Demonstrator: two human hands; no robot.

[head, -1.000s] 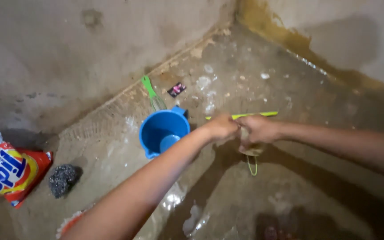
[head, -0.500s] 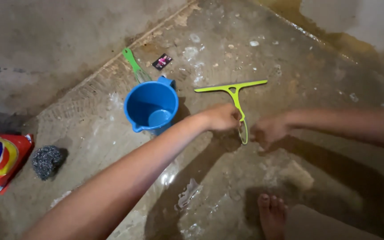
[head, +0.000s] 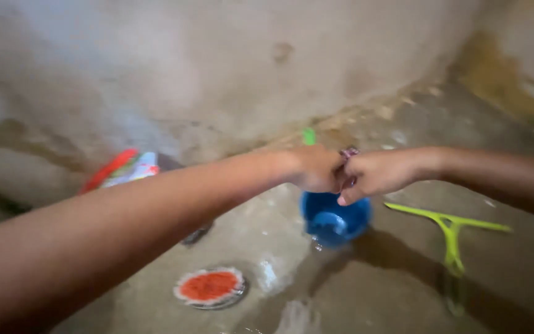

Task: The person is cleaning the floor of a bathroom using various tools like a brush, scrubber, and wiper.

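Blue plastic makes up the little bucket [head: 335, 219], which sits on the wet floor [head: 378, 291] just under the two hands. The left hand [head: 314, 168] and the right hand [head: 372, 174] meet in the air above the bucket, knuckles touching. Both are curled tight, and they seem to pinch something small between them, but the picture is too blurry to tell what it is. A tiny dark bit [head: 348, 152] peeks out on top, right where the hands join.

To the right of the bucket, a yellow-green squeegee [head: 449, 226] lies flat on the floor. A green handle [head: 308, 136] pokes up behind the left hand, near the wall [head: 217, 68]. On the floor to the left of the bucket lies a round red lid [head: 210, 287] with a pale rim. Farther left, by the wall, a red and white bag [head: 122, 171] leans, partly hidden by the left arm.
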